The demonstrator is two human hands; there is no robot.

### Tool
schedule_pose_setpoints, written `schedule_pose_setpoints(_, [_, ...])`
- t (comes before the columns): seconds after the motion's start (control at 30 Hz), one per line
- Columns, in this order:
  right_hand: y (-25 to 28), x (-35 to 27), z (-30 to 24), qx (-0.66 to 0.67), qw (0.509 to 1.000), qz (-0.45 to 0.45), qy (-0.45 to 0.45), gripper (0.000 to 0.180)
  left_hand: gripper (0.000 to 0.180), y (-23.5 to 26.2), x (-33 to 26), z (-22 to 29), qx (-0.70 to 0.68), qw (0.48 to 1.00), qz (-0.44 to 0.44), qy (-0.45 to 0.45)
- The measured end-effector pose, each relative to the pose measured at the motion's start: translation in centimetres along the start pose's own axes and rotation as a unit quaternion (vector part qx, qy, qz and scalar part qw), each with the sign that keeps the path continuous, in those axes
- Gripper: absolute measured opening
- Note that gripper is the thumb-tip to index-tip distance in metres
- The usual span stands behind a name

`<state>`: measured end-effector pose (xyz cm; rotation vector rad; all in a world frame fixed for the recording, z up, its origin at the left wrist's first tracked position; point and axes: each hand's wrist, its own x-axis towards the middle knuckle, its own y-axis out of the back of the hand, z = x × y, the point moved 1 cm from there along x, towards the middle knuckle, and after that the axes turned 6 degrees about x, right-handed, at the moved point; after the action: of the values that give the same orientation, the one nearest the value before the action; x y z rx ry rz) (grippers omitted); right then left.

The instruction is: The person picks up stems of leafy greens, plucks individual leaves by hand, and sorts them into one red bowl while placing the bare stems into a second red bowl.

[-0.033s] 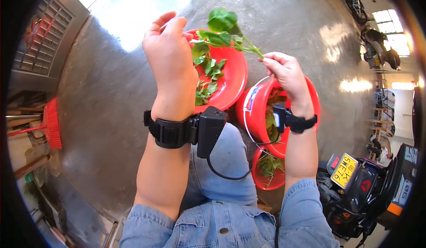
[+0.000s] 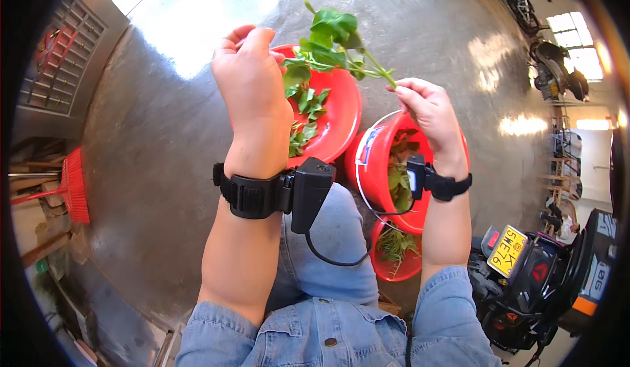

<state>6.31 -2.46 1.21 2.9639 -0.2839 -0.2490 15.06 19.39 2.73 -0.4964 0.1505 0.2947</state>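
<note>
My right hand (image 2: 430, 114) pinches the end of a leafy green stem (image 2: 335, 27) between thumb and fingers, above the red bucket. The stem slants up and left, its broad leaves spread toward my left hand (image 2: 246, 78). That hand is raised with fingers curled; what they hold, if anything, is hidden. Beyond and partly behind it lies a wide red basin (image 2: 344, 108) with picked green leaves (image 2: 305, 114) inside. The red bucket (image 2: 369, 177) with a white handle stands below my right hand and contains leafy greens, partly covered by my wrist strap.
Close to my knee, a smaller red container (image 2: 400, 272) holds thin green sprigs. A motorcycle (image 2: 531, 275) stands at the lower right. At the left are a red broom (image 2: 75, 186) and a metal grille door (image 2: 56, 59). Black devices strapped on both wrists are joined by a cable.
The leafy stem has tilted slightly, and its upper leaves have shifted and turned. My right hand has moved a little to the right. The basin and bucket appear slightly further left.
</note>
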Motion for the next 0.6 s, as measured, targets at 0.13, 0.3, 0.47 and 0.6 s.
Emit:
schedule_pose_setpoints(0.13, [2.7,-4.6,-4.4,0.064,0.996,0.052,-0.016,0.020,0.022,-2.6,-2.9,-2.9,0.118,0.962,-0.216,0.121])
schedule_pose_setpoints(0.3, [5.8,-9.2,-5.5,0.094,0.987,0.133,-0.001,0.023,0.053,-7.1,-9.9,-6.4,0.467,0.811,-0.279,-0.215])
schedule_pose_setpoints(0.47, [9.2,-13.2,-5.3,0.165,0.968,0.186,0.015,0.026,0.028,-9.6,-12.0,-9.6,0.406,0.759,-0.333,-0.386])
schedule_pose_setpoints(0.6, [13.1,-16.2,-3.0,0.204,0.940,0.269,0.044,0.026,0.013,-11.0,-13.7,-11.8,0.403,0.711,-0.466,-0.339])
